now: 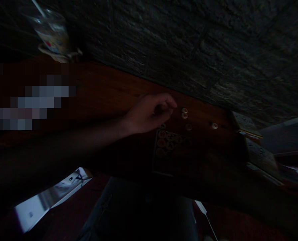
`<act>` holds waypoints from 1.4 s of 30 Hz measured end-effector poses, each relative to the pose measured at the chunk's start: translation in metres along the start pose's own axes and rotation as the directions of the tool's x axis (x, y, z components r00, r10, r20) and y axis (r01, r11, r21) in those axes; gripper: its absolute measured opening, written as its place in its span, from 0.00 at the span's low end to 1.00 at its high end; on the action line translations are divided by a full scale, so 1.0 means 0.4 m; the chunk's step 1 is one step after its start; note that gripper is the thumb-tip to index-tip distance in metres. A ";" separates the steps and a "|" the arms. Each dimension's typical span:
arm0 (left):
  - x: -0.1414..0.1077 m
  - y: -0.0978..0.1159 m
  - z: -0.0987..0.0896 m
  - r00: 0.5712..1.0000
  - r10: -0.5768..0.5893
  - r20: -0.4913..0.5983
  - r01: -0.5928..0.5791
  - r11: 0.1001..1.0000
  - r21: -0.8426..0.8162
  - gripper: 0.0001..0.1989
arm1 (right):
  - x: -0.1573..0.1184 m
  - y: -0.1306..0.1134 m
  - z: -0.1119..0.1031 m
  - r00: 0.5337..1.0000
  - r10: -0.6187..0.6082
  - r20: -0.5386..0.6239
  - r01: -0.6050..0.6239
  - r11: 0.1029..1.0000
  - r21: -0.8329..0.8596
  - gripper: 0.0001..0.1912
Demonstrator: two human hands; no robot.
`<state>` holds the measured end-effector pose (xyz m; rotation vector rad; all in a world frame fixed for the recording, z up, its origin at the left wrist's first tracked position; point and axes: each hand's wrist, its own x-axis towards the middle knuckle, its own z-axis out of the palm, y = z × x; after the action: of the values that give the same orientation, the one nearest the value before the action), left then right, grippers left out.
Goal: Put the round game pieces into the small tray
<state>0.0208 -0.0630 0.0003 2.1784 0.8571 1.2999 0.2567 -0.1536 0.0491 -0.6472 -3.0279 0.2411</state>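
Note:
My left hand point(152, 112) hovers over the wooden table, its thumb and index finger curled together in a pinch. Whatever may be between the fingertips is hidden. Just below it lies a shallow tray point(154, 157) with several round Chinese chess pieces point(169, 145) in rows at its upper left. Two loose pieces point(184, 115) rest together right of the fingertips, with another dim piece point(188, 127) below them. Farther right sits a single piece point(214, 126). My right hand point(201, 155) is near the tray's right side, in deep shadow; its fingers do not show clearly.
A stone wall point(159, 40) runs along the table's point(108, 80) far edge. A plastic cup point(55, 35) with a straw stands in a holder at the far left. Box-like objects point(259, 150) are at the right. A white printed box or bag point(48, 199) is below the table edge.

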 end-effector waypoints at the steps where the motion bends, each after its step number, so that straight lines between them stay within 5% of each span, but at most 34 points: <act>1: 0.000 -0.001 0.000 1.000 -0.003 0.000 0.003 1.000 0.002 0.09 | 0.003 0.003 0.001 1.000 -0.010 0.012 0.010 1.000 0.007 0.18; 18: 0.002 0.001 -0.007 0.996 -0.090 0.012 0.090 0.996 -0.001 0.09 | 0.043 0.032 -0.037 0.996 -0.063 0.060 0.056 0.991 0.119 0.11; 21: 0.003 -0.004 -0.011 0.997 -0.082 -0.006 0.082 0.996 0.043 0.10 | 0.036 0.050 -0.066 0.998 -0.055 -0.021 0.057 0.992 0.115 0.15; 23: 0.005 -0.011 -0.015 0.996 -0.079 -0.030 0.080 0.996 0.049 0.11 | 0.026 0.076 -0.096 0.983 -0.001 -0.183 0.019 0.995 0.098 0.12; 26: 0.012 -0.031 -0.025 0.993 -0.091 -0.074 0.093 0.995 0.031 0.11 | 0.013 0.147 -0.121 0.834 0.203 -0.513 -0.159 0.979 0.130 0.08; 27: 0.015 -0.040 -0.029 0.991 -0.103 -0.091 0.106 0.994 0.033 0.11 | 0.009 0.177 -0.116 0.742 0.299 -0.600 -0.225 0.954 0.197 0.08; 29: 0.022 -0.058 -0.040 0.982 -0.137 -0.131 0.145 0.988 0.055 0.10 | 0.000 0.238 -0.081 0.473 0.455 -0.755 -0.296 0.889 0.350 0.08; 30: 0.025 -0.067 -0.045 0.976 -0.157 -0.147 0.169 0.983 0.070 0.09 | -0.006 0.266 -0.055 0.371 0.510 -0.776 -0.291 0.857 0.425 0.09; 31: 0.027 -0.075 -0.052 0.970 -0.175 -0.166 0.191 0.977 0.089 0.09 | -0.013 0.289 -0.028 0.318 0.567 -0.760 -0.300 0.821 0.486 0.10; 33: 0.031 -0.088 -0.064 0.961 -0.201 -0.190 0.229 0.964 0.138 0.08 | -0.028 0.316 0.023 0.354 0.630 -0.691 -0.332 0.776 0.536 0.09; 38: 0.033 -0.095 -0.078 0.956 -0.227 -0.184 0.263 0.943 0.205 0.07 | -0.049 0.302 0.063 0.687 0.632 -0.358 -0.491 0.768 0.412 0.09; 42: 0.032 -0.082 -0.072 0.953 -0.257 -0.160 0.289 0.931 0.223 0.07 | -0.038 0.286 0.062 0.790 0.555 -0.259 -0.467 0.819 0.332 0.08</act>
<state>-0.0094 -0.0288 -0.0005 2.0718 1.3845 1.2587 0.3153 -0.0602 0.0065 -1.3261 -2.3694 0.4605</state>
